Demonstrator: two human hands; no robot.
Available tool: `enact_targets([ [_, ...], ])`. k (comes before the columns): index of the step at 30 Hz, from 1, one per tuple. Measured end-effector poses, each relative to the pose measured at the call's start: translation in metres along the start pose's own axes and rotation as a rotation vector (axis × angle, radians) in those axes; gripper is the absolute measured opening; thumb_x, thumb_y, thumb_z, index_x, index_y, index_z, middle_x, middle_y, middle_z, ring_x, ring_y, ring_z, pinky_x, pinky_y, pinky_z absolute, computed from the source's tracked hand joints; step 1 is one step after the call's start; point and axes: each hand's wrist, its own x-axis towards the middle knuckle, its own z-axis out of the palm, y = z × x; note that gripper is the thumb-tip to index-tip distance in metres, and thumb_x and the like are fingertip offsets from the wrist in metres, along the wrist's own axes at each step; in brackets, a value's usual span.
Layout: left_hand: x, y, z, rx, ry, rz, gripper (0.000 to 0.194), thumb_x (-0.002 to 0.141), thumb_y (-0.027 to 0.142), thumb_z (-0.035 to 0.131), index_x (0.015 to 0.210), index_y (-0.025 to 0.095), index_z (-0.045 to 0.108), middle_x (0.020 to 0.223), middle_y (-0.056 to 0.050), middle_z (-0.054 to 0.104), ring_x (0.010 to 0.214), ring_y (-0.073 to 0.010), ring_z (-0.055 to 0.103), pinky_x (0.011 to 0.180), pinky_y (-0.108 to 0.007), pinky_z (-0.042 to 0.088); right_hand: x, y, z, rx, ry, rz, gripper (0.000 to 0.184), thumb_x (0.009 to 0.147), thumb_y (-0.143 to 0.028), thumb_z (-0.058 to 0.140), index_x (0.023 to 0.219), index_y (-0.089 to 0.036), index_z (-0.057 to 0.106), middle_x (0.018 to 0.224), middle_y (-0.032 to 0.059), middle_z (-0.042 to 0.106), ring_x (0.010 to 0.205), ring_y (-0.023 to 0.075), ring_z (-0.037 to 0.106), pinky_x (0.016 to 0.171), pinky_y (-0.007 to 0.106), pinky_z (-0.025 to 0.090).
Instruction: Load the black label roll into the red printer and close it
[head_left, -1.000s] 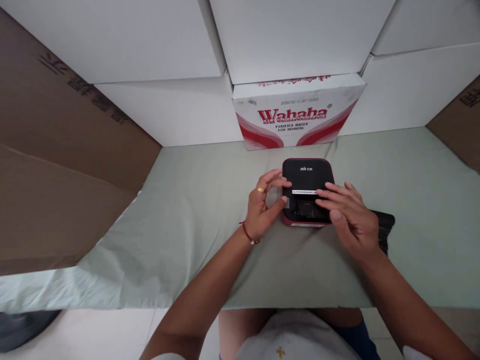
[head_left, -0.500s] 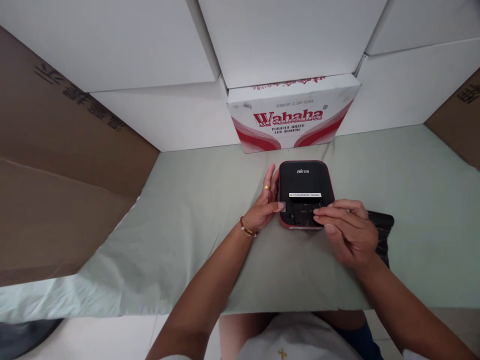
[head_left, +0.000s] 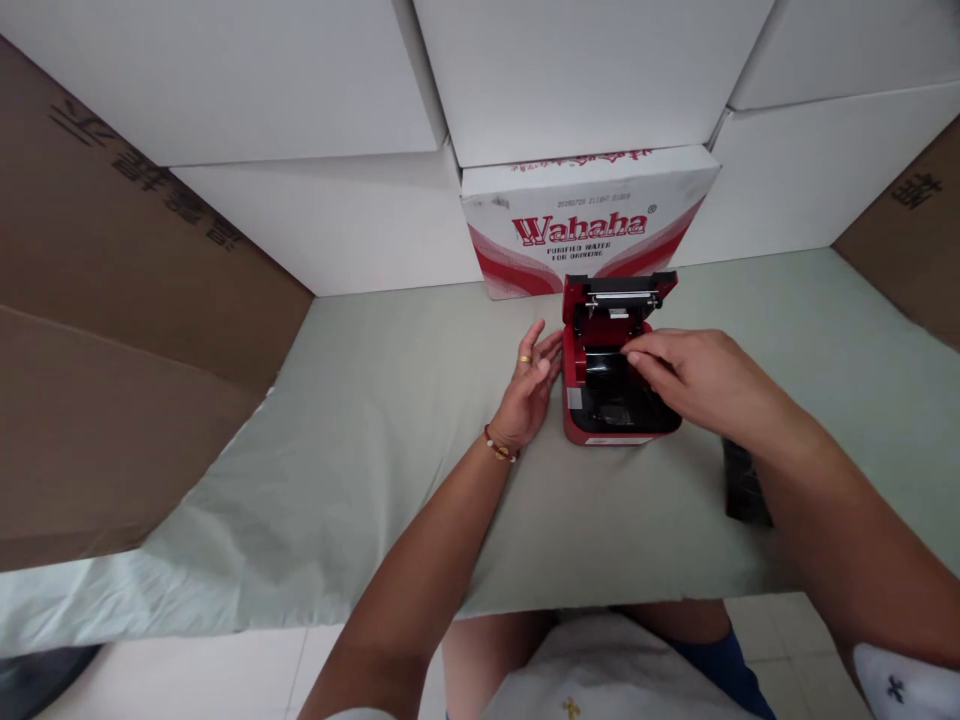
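A red and black label printer (head_left: 571,425) stands on the cloth in front of me with its lid (head_left: 619,285) tilted up at the back. Inside, a shiny black roll or film (head_left: 600,366) shows in the red-walled compartment. My left hand (head_left: 529,385), wearing a ring, is open along the printer's left side, its fingertips at the casing. My right hand (head_left: 686,375) reaches over the right side into the compartment, thumb and forefinger pinched together near the roll. What lies between those fingertips, if anything, is too small to make out.
A Wahaha water carton (head_left: 592,225) stands close behind the printer, before stacked white boxes (head_left: 315,215). Brown cardboard (head_left: 112,400) rises on the left, with more cardboard (head_left: 907,230) at far right. A dark, flat item (head_left: 742,485) lies partly under my right forearm on the green cloth (head_left: 375,420).
The printer's lid has swung up from closed, exposing the compartment. My right hand has moved up and into it. My left thumb has come off the printer's left corner.
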Motion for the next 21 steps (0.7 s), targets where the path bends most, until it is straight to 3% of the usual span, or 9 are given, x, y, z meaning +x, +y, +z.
enact_targets([
  [3,0.006,0.0,-0.002,-0.089,0.142,-0.088,0.059,0.086,0.058,0.089,0.13,0.026,0.065,0.149,-0.012,0.074,0.151,-0.0296,0.064,0.131,-0.05,0.045,0.034,-0.006,0.004,-0.35,-0.199,0.07,0.036,0.1,-0.021,0.059,0.123,-0.029,0.086,0.115,0.0103,0.088,0.096,0.0318,0.082,0.078,0.042,0.058],
  [6,0.01,-0.001,-0.005,-0.147,0.207,-0.132,0.046,0.087,0.05,0.089,0.117,0.024,0.067,0.129,-0.011,0.08,0.135,-0.0266,0.073,0.125,-0.047,0.049,0.052,-0.014,0.015,-0.461,-0.276,0.09,0.029,0.092,-0.018,0.067,0.109,-0.026,0.088,0.107,0.0154,0.088,0.092,0.0348,0.081,0.075,0.043,0.056],
  [11,0.013,-0.002,-0.007,-0.172,0.218,-0.148,0.039,0.091,0.047,0.087,0.114,0.023,0.068,0.122,-0.01,0.081,0.128,-0.0256,0.075,0.124,-0.048,0.05,0.056,-0.02,0.022,-0.468,-0.314,0.102,0.026,0.091,-0.014,0.066,0.106,-0.019,0.087,0.11,0.0219,0.086,0.099,0.0392,0.081,0.076,0.045,0.056],
  [16,0.015,-0.001,-0.004,-0.193,0.241,-0.151,0.037,0.092,0.048,0.086,0.112,0.021,0.069,0.119,-0.011,0.081,0.124,-0.0252,0.076,0.12,-0.046,0.053,0.049,-0.02,0.013,-0.441,-0.298,0.149,0.043,0.093,-0.021,0.068,0.134,-0.027,0.078,0.12,0.0144,0.086,0.099,0.0356,0.08,0.073,0.041,0.054],
  [21,0.015,-0.001,0.0,-0.17,0.274,-0.116,0.03,0.093,0.042,0.082,0.108,0.02,0.069,0.111,-0.009,0.081,0.109,-0.0203,0.079,0.106,-0.038,0.06,0.026,-0.023,-0.004,-0.23,-0.215,0.152,0.03,0.102,-0.036,0.062,0.126,-0.023,0.074,0.118,0.0138,0.084,0.1,0.0336,0.079,0.075,0.04,0.054],
])
